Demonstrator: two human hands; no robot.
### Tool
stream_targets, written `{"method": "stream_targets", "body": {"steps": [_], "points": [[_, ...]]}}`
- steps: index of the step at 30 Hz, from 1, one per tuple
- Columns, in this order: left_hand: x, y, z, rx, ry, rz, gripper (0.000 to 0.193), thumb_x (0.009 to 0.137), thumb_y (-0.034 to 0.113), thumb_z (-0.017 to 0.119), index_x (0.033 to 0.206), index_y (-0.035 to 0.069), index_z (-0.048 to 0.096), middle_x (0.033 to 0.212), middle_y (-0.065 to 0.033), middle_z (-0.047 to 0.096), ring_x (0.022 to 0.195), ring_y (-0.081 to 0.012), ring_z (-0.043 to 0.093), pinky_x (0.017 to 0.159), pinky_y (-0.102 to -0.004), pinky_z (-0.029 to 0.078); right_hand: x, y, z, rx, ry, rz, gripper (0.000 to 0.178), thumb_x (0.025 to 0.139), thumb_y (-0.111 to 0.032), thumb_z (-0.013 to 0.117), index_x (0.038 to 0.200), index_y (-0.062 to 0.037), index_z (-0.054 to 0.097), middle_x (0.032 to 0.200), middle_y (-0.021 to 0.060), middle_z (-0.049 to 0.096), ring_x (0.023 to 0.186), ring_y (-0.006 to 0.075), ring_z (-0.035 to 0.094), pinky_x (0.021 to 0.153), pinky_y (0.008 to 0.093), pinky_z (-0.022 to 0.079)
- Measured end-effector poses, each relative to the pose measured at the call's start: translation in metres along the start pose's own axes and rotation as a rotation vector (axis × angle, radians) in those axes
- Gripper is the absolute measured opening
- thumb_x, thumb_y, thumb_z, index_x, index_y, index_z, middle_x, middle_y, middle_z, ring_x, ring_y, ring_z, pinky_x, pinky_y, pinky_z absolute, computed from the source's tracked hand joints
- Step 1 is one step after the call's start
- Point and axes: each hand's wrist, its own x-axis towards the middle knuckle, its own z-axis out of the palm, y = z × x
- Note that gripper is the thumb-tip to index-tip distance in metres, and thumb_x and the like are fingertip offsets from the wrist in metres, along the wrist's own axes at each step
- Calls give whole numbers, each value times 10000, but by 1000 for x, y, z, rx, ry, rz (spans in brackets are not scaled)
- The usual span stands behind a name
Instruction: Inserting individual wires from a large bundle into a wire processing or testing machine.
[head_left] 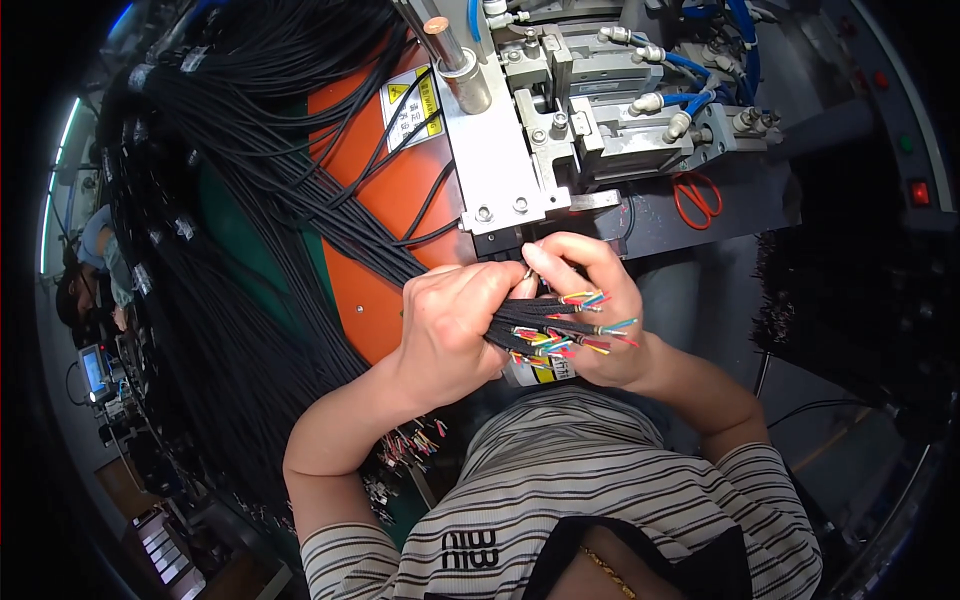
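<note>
**Fanned wire ends could snag or bend in front of the machine**

A person works just in front of the machine [495,150], on the side nearest the body. The left hand [447,318] grasps a bundle of black cables [530,318], its fingers wrapped around them. The bundle lies below the machine's near edge, with its bare coloured wires [612,330] pointing right. The right hand [605,295] curls behind those wires, thumb and forefinger brought up to the left fingertips. Whether they pinch a single cable cannot be told; the fingers cover that spot.

The likeliest trouble is at the wire ends. They are thin and splayed, so a brush from the right palm could bend or cross them. With several cables gathered in one fist, a loose grip might let one slip back out of line, while a hard squeeze might let the wrong one come along with its neighbour.

The cables' long tails run up and left across the orange board [350,300] beside the machine, near the larger heap of cables [235,300] farther left. A tug there could drag the bundle or tangle it. Both hands are also close to the machine's near edge, so fingers could be knocked or nipped should any part there move.
</note>
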Motion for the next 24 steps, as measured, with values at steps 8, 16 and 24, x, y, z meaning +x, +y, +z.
{"method": "stream_targets", "body": {"steps": [8, 16, 24], "points": [[1, -8, 1, -24, -56, 33, 266, 706, 105, 759, 905, 26, 601, 723, -78, 633, 607, -253, 632, 534, -334, 452, 12, 16, -24, 997, -209, 607, 205, 943, -7, 584, 1124, 47, 664, 1041, 115, 645, 839, 133, 644, 724, 236, 518], [8, -19, -14, -342, -271, 16, 297, 690, 135, 783, 903, 30, 606, 762, -87, 651, 663, -256, 655, 591, -326, 480, 20, 20, -31, 981, -315, 581, 179, 913, 47, 589, 1068, 59, 679, 1023, 131, 650, 789, 133, 647, 653, 221, 520], [3, -6, -10, -277, -282, -204, 169, 706, -10, 671, 868, 9, 625, 712, -97, 642, 635, -257, 647, 587, -326, 490, 28, 11, -33, 72, -279, 138, 133, 774, -35, 717, 888, 11, 667, 818, 109, 627, 608, 204, 622, 521, 286, 481]]}}
